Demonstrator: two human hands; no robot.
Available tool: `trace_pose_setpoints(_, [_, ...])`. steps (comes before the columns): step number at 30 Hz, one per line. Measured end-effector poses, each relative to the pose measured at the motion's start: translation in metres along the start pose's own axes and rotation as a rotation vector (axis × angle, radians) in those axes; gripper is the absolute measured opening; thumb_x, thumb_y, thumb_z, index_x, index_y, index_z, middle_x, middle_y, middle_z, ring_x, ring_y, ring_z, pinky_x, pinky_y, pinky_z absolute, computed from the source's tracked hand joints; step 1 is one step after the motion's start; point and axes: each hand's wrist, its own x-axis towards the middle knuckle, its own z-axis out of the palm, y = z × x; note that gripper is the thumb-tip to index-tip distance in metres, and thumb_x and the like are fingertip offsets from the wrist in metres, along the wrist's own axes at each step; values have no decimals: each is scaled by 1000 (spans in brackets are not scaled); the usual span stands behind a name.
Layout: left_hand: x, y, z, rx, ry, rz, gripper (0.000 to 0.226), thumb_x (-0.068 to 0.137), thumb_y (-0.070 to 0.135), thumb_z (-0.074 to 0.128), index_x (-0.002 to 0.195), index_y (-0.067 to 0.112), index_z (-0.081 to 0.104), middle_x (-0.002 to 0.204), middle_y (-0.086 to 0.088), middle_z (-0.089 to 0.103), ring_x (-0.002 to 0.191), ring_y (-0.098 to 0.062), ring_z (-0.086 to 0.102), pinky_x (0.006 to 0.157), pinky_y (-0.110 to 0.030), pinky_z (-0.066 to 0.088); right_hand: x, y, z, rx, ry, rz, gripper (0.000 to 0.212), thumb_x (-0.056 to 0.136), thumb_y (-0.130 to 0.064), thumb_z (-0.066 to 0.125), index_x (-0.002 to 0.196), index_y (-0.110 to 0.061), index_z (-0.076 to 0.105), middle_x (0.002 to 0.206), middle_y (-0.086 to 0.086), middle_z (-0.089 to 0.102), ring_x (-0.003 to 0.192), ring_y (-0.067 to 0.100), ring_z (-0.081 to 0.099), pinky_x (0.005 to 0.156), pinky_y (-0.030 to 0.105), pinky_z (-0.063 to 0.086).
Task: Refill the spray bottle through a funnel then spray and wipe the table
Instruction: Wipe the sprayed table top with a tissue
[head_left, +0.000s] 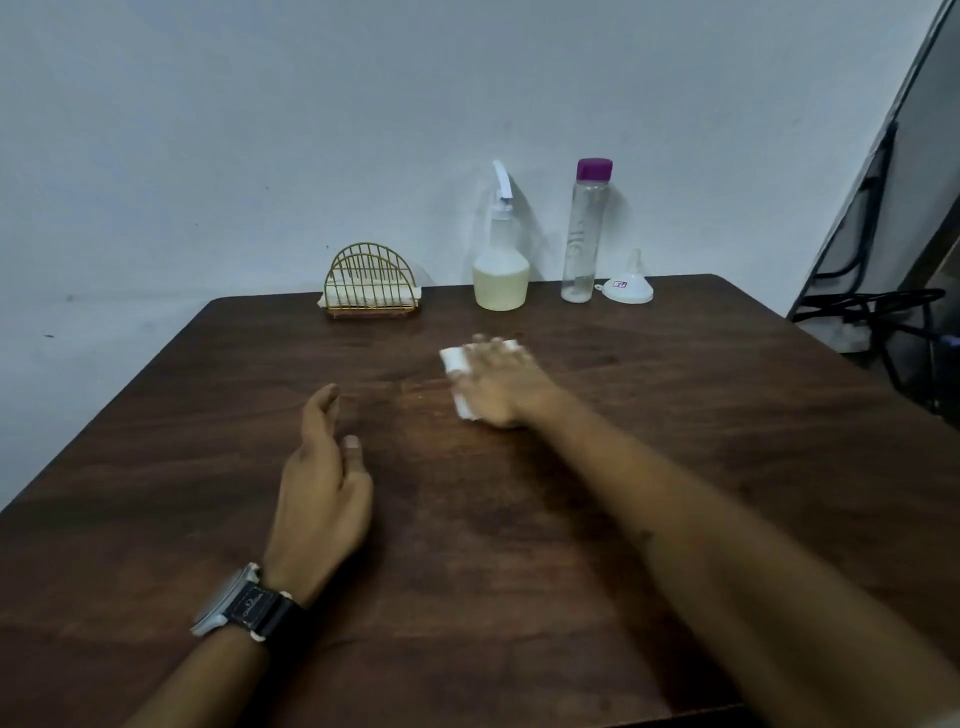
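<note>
My right hand lies flat on a white tissue and presses it against the dark wooden table, a little right of centre; the hand is blurred. My left hand rests edge-on on the table with straight fingers and holds nothing. At the back edge stands the spray bottle with a white trigger head and pale yellow liquid in its lower part. To its right stand a clear bottle with a purple cap, nearly empty, and a white funnel lying mouth down.
A gold wire napkin holder with white tissues sits at the back left of the table. A pale wall runs behind the table. Black metal frames and cables stand off the right side.
</note>
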Motion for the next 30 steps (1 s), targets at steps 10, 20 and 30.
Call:
trace_pose_setpoints(10, [1, -3, 0, -84, 8, -30, 50, 109, 7, 42, 157, 13, 30, 166, -5, 41, 148, -27, 45, 105, -24, 29, -111, 246, -21, -35, 106, 632, 71, 104, -60, 13, 164, -22, 15, 173, 5, 4, 159, 28, 7, 127, 50, 7])
trace_pose_setpoints(20, [1, -2, 0, -132, 52, -69, 44, 110, 8, 40, 154, 12, 34, 161, -9, 49, 145, -30, 50, 102, -22, 31, -56, 68, -3, -252, 14, 277, 79, 99, -62, 16, 164, -20, 2, 171, 13, -10, 157, 40, -7, 124, 63, 3])
trace_pose_setpoints(30, [-8, 14, -5, -230, 168, -50, 45, 114, 34, 34, 155, 16, 36, 154, -3, 57, 132, -33, 58, 95, -27, 36, -99, -124, 45, -195, -29, -235, 89, 98, -49, 48, 163, -26, -8, 172, 6, -15, 157, 31, -17, 121, 63, -14])
